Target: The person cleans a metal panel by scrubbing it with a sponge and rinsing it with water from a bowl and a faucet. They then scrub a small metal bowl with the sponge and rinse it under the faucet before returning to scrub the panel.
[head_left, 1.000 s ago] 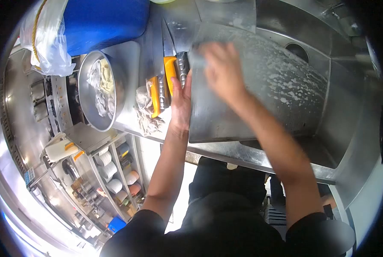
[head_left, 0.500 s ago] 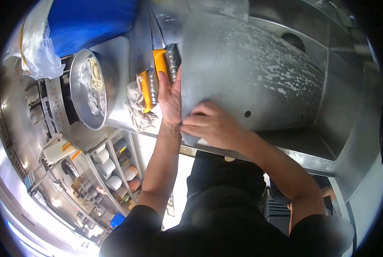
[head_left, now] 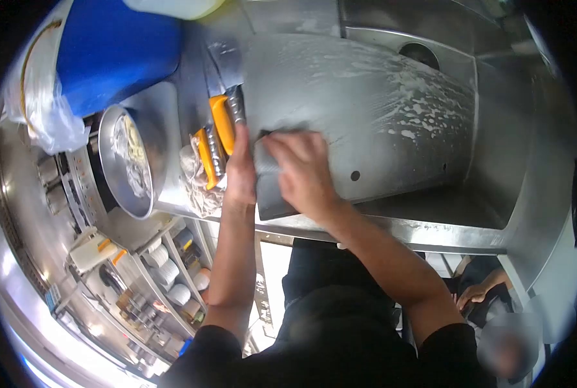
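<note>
The left hand (head_left: 240, 174) is set against the near-left edge of the large flat grey metal panel (head_left: 340, 110); its fingers point away from the body along that edge, partly hidden, and their degree of closure cannot be told. The right hand (head_left: 304, 168) is over the panel, just right of the left fingers; its fingers are bent and closed on what appears to be a small dark pad (head_left: 264, 134), though blur obscures its outline.

The panel extends rightward from both sets of fingers, over the rectangular stainless-steel sink (head_left: 498, 161); white foam (head_left: 418, 110) covers its surface to the right of the right fingers; a round dark hole (head_left: 355, 175) is located right of the right hand.

Immediately left of the left fingers, two knives with orange handles (head_left: 222, 124) lie on the steel bench (head_left: 233, 22); a crumpled pale cloth (head_left: 201, 193) lies beside the handles, on the near side; further left of the left fingers is a round stainless-steel bowl (head_left: 105, 178) with whitish and yellowish contents (head_left: 133, 155); a large blue plastic container (head_left: 120, 52) is beyond the bowl, far-left of the fingers.
</note>
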### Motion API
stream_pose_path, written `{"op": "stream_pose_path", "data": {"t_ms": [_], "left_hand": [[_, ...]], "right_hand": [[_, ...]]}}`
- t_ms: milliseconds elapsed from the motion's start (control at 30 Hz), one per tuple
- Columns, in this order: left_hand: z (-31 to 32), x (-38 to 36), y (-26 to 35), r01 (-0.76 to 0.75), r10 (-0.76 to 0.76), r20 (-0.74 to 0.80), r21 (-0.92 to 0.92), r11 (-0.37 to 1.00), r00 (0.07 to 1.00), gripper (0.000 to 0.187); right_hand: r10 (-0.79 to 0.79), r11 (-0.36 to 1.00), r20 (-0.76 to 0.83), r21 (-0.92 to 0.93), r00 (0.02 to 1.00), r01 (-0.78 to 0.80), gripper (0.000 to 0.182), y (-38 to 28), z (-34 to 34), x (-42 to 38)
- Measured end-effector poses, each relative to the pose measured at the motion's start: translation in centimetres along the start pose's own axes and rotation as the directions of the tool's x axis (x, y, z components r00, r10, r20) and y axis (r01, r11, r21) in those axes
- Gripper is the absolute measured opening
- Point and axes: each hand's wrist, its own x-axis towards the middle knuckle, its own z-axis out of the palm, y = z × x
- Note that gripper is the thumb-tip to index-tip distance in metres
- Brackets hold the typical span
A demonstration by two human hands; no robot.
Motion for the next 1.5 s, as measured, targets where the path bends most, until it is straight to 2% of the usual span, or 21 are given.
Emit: {"op": "stream_pose_path", "data": {"t_ms": [67, 100, 133, 200, 333, 400, 433, 500, 633, 733, 767, 833, 933, 1000, 1067, 1133, 1233, 1333, 1367, 1400, 1500], "left_hand": [[-0.1, -0.1, -0.3, -0.025, 0.025, 0.009, -0.013, 1.000, 1.000, 0.050], [0.4, -0.5, -0.1, -0.010, 0.010, -0.026, -0.007, 1.000, 1.000, 0.049], [0.7, -0.8, 0.3, -0.072, 0.069, 0.021, 0.262, 0.962, 0.997, 0.056], [1.4, -0.8, 0.5, -0.104, 0.074, 0.084, 0.464, 0.880, 0.994, 0.053], [2.5, -0.9, 1.0, -0.186, 0.136, 0.127, 0.658, 0.730, 0.983, 0.047], [2.9, -1.1, 1.3, -0.190, 0.162, 0.112, 0.753, 0.630, 0.980, 0.047], [2.9, -1.1, 1.2, -0.199, 0.169, 0.115, 0.720, 0.665, 0.979, 0.047], [2.5, -1.0, 0.7, -0.209, 0.165, 0.128, 0.652, 0.729, 0.978, 0.046], [2.4, -1.1, 0.1, -0.262, 0.220, 0.143, 0.586, 0.767, 0.965, 0.042], [2.8, -1.6, 0.3, -0.223, 0.206, 0.103, 0.645, 0.731, 0.973, 0.042], [2.6, -1.5, 0.3, -0.224, 0.212, 0.098, 0.648, 0.728, 0.972, 0.043], [2.1, -1.0, 0.0, -0.245, 0.234, 0.103, 0.638, 0.730, 0.967, 0.046], [1.9, -0.7, -0.5, -0.240, 0.228, 0.101, 0.620, 0.747, 0.969, 0.049], [1.6, -0.6, -0.5, -0.239, 0.229, 0.098, 0.624, 0.744, 0.969, 0.046], [1.7, -0.7, -0.5, -0.253, 0.241, 0.104, 0.619, 0.743, 0.965, 0.042], [2.3, -1.0, -0.5, -0.262, 0.246, 0.109, 0.587, 0.766, 0.963, 0.040], [2.5, -1.0, -0.7, -0.320, 0.290, 0.146, 0.572, 0.756, 0.946, 0.038], [2.1, -1.0, -0.8, -0.298, 0.279, 0.127, 0.590, 0.750, 0.952, 0.040], [2.0, -0.8, -0.8, -0.293, 0.278, 0.118, 0.588, 0.754, 0.953, 0.041], [1.8, -0.7, -0.7, -0.287, 0.285, 0.104, 0.614, 0.735, 0.953, 0.042], [1.7, -0.6, -1.1, -0.278, 0.293, 0.085, 0.636, 0.720, 0.952, 0.044]], "right_hand": [[-0.070, 0.998, 0.058, 0.009, 0.996, 0.070, 0.048, 1.0, -1.7, 0.9], [-0.089, 0.988, -0.062, -0.133, 0.994, 0.081, 0.043, 4.0, -2.8, 1.0], [-0.042, 0.984, -0.197, -0.178, 0.979, 0.006, 0.039, 7.8, -4.5, 1.2], [0.271, 0.833, -0.456, -0.330, 0.848, -0.444, 0.034, 16.4, -9.4, 0.3], [0.344, 0.711, -0.648, -0.293, 0.680, -0.639, 0.033, 23.8, -11.3, 0.3], [0.256, 0.769, -0.565, -0.373, 0.784, -0.520, 0.033, 14.2, -6.7, 3.1], [0.309, 0.868, -0.498, -0.202, 0.810, -0.455, 0.034, 9.7, -5.0, 4.5], [0.205, 0.920, -0.349, -0.249, 0.914, -0.302, 0.043, 5.2, -1.8, 5.9], [-0.105, 0.973, -0.079, -0.216, 0.991, 0.086, 0.047, 6.9, -3.3, 7.5], [0.114, 0.871, -0.402, -0.398, 0.908, -0.286, 0.035, 17.0, -8.8, 5.9], [0.444, 0.801, -0.398, -0.224, 0.803, -0.555, 0.032, 20.4, -12.8, 5.6], [0.312, 0.772, -0.587, -0.302, 0.747, -0.560, 0.034, 29.5, -17.7, 1.6], [0.203, 0.544, -0.704, -0.497, 0.681, -0.676, 0.033, 30.2, -15.6, 1.5], [0.301, 0.788, -0.656, -0.237, 0.692, -0.568, 0.018, 22.8, -11.7, 4.7], [0.027, 0.921, -0.528, -0.317, 0.849, -0.226, 0.024, 17.1, -7.5, 6.7], [-0.008, 0.970, -0.458, -0.219, 0.889, -0.104, 0.036, 12.1, -6.5, 7.6], [-0.070, 0.958, -0.282, -0.287, 0.957, -0.015, 0.043, 16.6, -10.0, 5.4], [0.343, 0.771, -0.367, -0.416, 0.865, -0.482, 0.035, 28.8, -17.4, 1.3], [0.438, 0.604, -0.435, -0.506, 0.787, -0.616, 0.036, 31.1, -20.4, -0.2], [0.318, 0.504, -0.471, -0.651, 0.823, -0.568, 0.032, 35.1, -22.6, -2.1], [0.390, 0.299, -0.609, -0.626, 0.690, -0.721, 0.032, 39.2, -25.1, -3.8]]}}
